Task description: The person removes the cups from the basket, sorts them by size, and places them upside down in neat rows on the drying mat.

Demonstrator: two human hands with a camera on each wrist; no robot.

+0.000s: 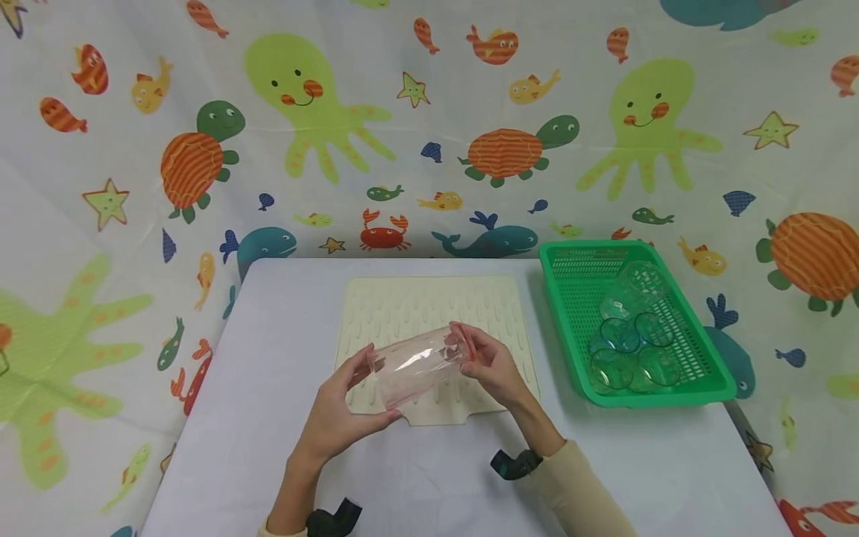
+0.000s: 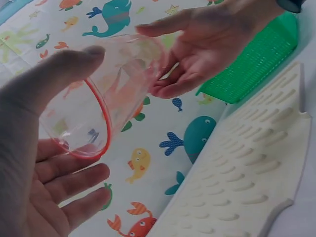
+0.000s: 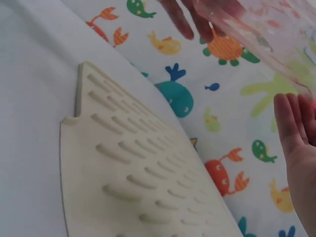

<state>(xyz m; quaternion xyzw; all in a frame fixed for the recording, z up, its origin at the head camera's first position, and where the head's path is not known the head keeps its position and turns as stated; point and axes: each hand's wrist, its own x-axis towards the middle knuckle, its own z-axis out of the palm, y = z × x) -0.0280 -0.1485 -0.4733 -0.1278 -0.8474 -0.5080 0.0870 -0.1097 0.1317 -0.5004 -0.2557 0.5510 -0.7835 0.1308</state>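
A clear pink plastic-looking tumbler (image 1: 417,367) lies nearly sideways in the air between both hands, over the cream ridged drying mat (image 1: 436,302). My left hand (image 1: 338,412) holds its wide, red-rimmed end, thumb on one side and fingers on the other. At the narrower end, the right hand (image 1: 495,365) grips the tumbler near its base. In the left wrist view the tumbler (image 2: 123,94) shows its mouth turned toward the left palm. The right wrist view catches only part of the tumbler (image 3: 266,39), above the right hand's fingers (image 3: 291,118).
Right of the mat stands a green slotted basket (image 1: 560,321). Inside are a clear glass (image 1: 637,283), blue-rimmed glasses (image 1: 619,335) and green-tinted glasses (image 1: 611,371). A white cloth covers the table (image 1: 268,358); a curtain printed with sea animals (image 1: 403,60) hangs behind it.
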